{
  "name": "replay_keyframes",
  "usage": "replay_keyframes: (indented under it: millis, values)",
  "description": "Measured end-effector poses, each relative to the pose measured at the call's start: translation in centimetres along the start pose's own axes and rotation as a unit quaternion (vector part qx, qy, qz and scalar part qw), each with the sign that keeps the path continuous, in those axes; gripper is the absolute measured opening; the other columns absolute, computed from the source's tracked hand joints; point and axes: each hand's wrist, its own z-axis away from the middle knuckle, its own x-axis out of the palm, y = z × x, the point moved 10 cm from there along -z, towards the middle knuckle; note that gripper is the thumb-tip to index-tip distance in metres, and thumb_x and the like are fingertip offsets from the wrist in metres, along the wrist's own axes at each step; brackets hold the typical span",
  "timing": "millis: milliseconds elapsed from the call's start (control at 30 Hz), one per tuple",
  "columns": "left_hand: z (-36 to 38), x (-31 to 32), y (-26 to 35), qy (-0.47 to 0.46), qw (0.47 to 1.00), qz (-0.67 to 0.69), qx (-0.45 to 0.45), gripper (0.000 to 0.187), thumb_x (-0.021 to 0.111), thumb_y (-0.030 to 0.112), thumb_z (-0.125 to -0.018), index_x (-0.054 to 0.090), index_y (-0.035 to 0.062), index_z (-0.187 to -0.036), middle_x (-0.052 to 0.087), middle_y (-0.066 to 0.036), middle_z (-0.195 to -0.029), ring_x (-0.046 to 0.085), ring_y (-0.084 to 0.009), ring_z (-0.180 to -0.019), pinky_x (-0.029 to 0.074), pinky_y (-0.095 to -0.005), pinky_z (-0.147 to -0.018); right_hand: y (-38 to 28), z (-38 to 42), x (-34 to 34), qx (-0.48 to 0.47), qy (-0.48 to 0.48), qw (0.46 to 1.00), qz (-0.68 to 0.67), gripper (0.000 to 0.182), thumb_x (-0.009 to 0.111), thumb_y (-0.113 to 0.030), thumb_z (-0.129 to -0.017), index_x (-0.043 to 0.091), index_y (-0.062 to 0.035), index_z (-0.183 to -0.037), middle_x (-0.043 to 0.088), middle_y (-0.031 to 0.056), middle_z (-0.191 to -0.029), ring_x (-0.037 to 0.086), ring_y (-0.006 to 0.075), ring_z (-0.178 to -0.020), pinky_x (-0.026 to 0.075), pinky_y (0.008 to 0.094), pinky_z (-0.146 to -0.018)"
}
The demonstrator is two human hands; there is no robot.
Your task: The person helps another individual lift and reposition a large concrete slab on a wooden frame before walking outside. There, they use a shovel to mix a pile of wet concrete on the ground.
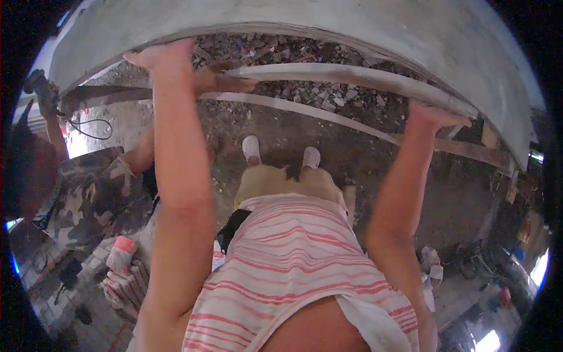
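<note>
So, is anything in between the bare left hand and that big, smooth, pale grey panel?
Nothing that I can see: the left hand looks right up against the lower edge of the panel.

Broad grey panel [305,17] — dull surface, straight ahead.

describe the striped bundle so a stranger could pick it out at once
Find the co-worker's camouflage clothing at the left. The striped bundle is just below it in view, outside the wearer's left arm. Its pink end sets it apart from the dark items nearby.
</note>
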Motion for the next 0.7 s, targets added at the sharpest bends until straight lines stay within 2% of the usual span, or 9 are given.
replay_keyframes:
  millis: [133, 233, 333, 400, 467, 533, 567, 700]
  values:
    - [0.9, 2.6, 1.1, -0.098, 0.992, 0.073, -0.017, 0.079, 0.052, 0.06, -0.077, 0.036, 0.0122, -0.138, 0.038, -0.014, -0.142, 0.035, -0.0344, -0.129, 0.025, -0.0473, -0.108, -1.8, 1.1, 1.2, -0.029, -0.041, 0.997, 0.051, 0.101, 0.009, -0.086, -0.072, 0.026, -0.0178, -0.144, 0.024, 0.0087, -0.149, 0.021, 0.0382, -0.136, 0.015, 0.0623, -0.107]
    - [2.2, 3.1, 3.8, -0.103, 0.991, 0.086, -0.005, 0.08, 0.057, 0.058, -0.076, 0.039, 0.0099, -0.136, 0.039, -0.014, -0.141, 0.037, -0.0341, -0.128, 0.027, -0.0453, -0.107, -2.9, 2.8, 2.8, -0.031, -0.022, 0.999, 0.033, 0.104, 0.011, -0.088, -0.069, 0.02, -0.0193, -0.146, 0.018, 0.0087, -0.151, 0.015, 0.0376, -0.138, 0.01, 0.063, -0.108]
    - [2.4, -0.9, 4.2, 0.087, 0.996, 0.019, -0.012, 0.079, 0.035, 0.065, -0.078, 0.032, 0.0164, -0.14, 0.031, -0.013, -0.145, 0.026, -0.0371, -0.133, 0.019, -0.0559, -0.107, -3.3, 3.2, 2.2, -0.028, 0.027, 0.994, 0.103, 0.098, 0.007, -0.085, -0.073, 0.017, -0.0212, -0.147, 0.017, 0.0077, -0.152, 0.011, 0.0369, -0.139, 0.007, 0.0624, -0.109]
    - [3.6, -1.8, 0.9, 0.208, 0.977, -0.006, -0.055, 0.08, 0.02, 0.069, -0.079, 0.028, 0.0207, -0.143, 0.025, -0.012, -0.148, 0.019, -0.0391, -0.136, 0.014, -0.0629, -0.107, -2.7, 3.0, 1.0, -0.013, 0.002, 0.999, 0.044, 0.097, 0.009, -0.085, -0.073, 0.022, -0.0225, -0.145, 0.02, 0.0077, -0.151, 0.016, 0.0364, -0.137, 0.011, 0.0618, -0.109]
    - [4.7, -1.2, 0.5, 0.277, 0.958, -0.032, -0.062, 0.082, 0.022, 0.069, -0.079, 0.033, 0.0175, -0.141, 0.024, -0.012, -0.149, 0.019, -0.0413, -0.135, 0.015, -0.0671, -0.104, -3.0, 1.3, 0.2, -0.011, -0.034, 0.999, -0.01, 0.095, 0.011, -0.086, -0.073, 0.027, -0.0238, -0.144, 0.024, 0.0077, -0.15, 0.022, 0.0359, -0.136, 0.015, 0.0611, -0.109]
    - [4.4, -1.3, -0.3, 0.296, 0.952, -0.029, -0.075, 0.086, 0.023, 0.071, -0.078, 0.031, 0.0139, -0.141, 0.024, -0.014, -0.148, 0.02, -0.0411, -0.134, 0.017, -0.0669, -0.103, -2.6, 0.0, -0.2, -0.044, -0.046, 0.998, -0.022, 0.094, 0.017, -0.086, -0.073, 0.033, -0.0215, -0.141, 0.033, 0.0077, -0.144, 0.031, 0.0339, -0.131, 0.023, 0.0578, -0.107]
    - [4.3, -1.5, -0.7, 0.288, 0.953, -0.022, -0.094, 0.086, 0.023, 0.071, -0.078, 0.031, 0.0139, -0.141, 0.024, -0.014, -0.148, 0.02, -0.0411, -0.134, 0.017, -0.0669, -0.103, -2.3, -0.5, -0.7, -0.052, -0.044, 0.997, -0.024, 0.095, 0.017, -0.086, -0.073, 0.033, -0.0213, -0.141, 0.033, 0.0073, -0.145, 0.03, 0.0336, -0.131, 0.023, 0.0569, -0.107]
    - [3.5, -3.3, -0.8, 0.231, 0.972, 0.009, -0.037, 0.086, 0.023, 0.071, -0.079, 0.03, 0.0116, -0.142, 0.024, -0.017, -0.148, 0.02, -0.0409, -0.134, 0.018, -0.0677, -0.102, -1.6, -1.1, -1.4, -0.074, -0.021, 0.995, -0.06, 0.096, 0.017, -0.086, -0.073, 0.031, -0.0203, -0.142, 0.031, 0.0056, -0.146, 0.029, 0.0323, -0.132, 0.022, 0.0536, -0.109]
